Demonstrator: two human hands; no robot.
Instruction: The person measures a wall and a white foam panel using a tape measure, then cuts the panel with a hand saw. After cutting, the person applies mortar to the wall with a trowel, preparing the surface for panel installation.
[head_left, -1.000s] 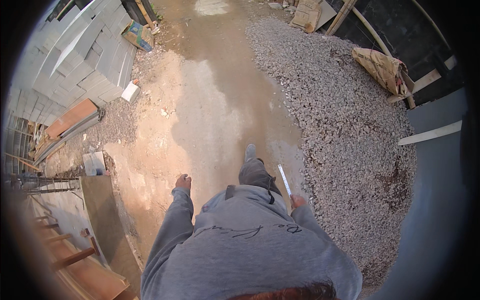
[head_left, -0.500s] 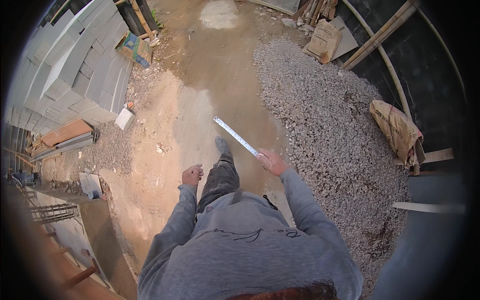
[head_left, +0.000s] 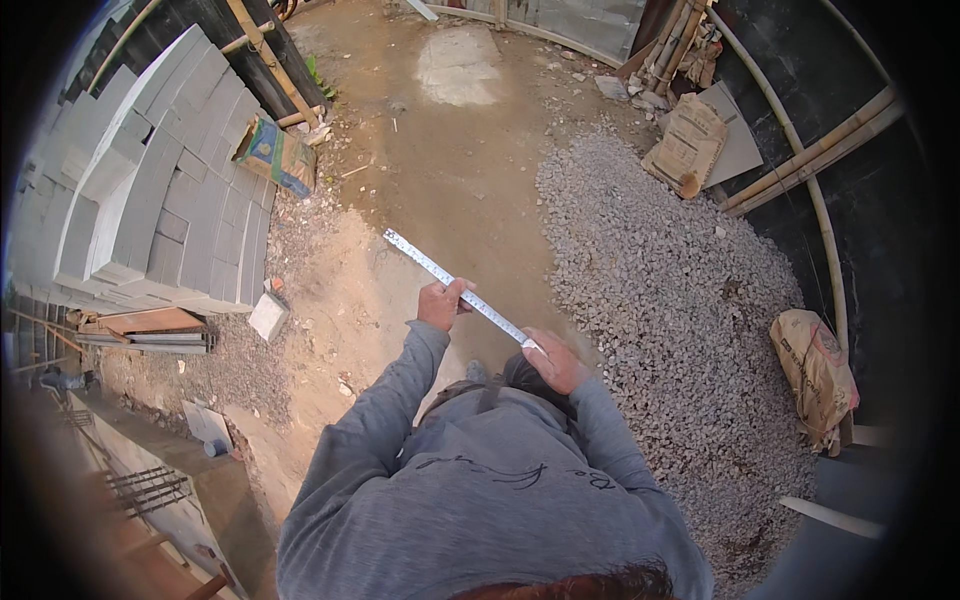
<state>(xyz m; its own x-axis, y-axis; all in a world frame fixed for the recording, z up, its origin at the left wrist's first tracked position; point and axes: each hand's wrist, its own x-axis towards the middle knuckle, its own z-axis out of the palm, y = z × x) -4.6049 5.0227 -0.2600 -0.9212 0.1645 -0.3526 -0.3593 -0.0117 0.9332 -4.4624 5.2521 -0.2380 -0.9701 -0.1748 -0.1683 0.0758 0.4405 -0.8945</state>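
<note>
A white measuring strip [head_left: 410, 248] with small markings slants from upper left to lower right in front of my body. My right hand [head_left: 553, 358] is closed on its lower right end, thumb lying along it. My left hand [head_left: 445, 306] has its fingers curled round the middle of the strip, and the far end sticks out beyond it toward the upper left. Both arms are in grey sleeves. Below the strip show my dark trousers and a shoe [head_left: 476, 371] on the damp dirt path [head_left: 445, 170].
Grey blocks [head_left: 170, 220] are stacked at left, beside a sack [head_left: 285, 160], stacked boards [head_left: 150, 335] and concrete with rebar [head_left: 140, 485]. A gravel pile [head_left: 675, 310] borders the path at right, with paper sacks [head_left: 685, 145] and bamboo poles [head_left: 820, 220] along a dark wall.
My left hand has risen and closed on the strip, and my right hand has come up and inward with it. The surroundings have shifted in view as I moved along the path.
</note>
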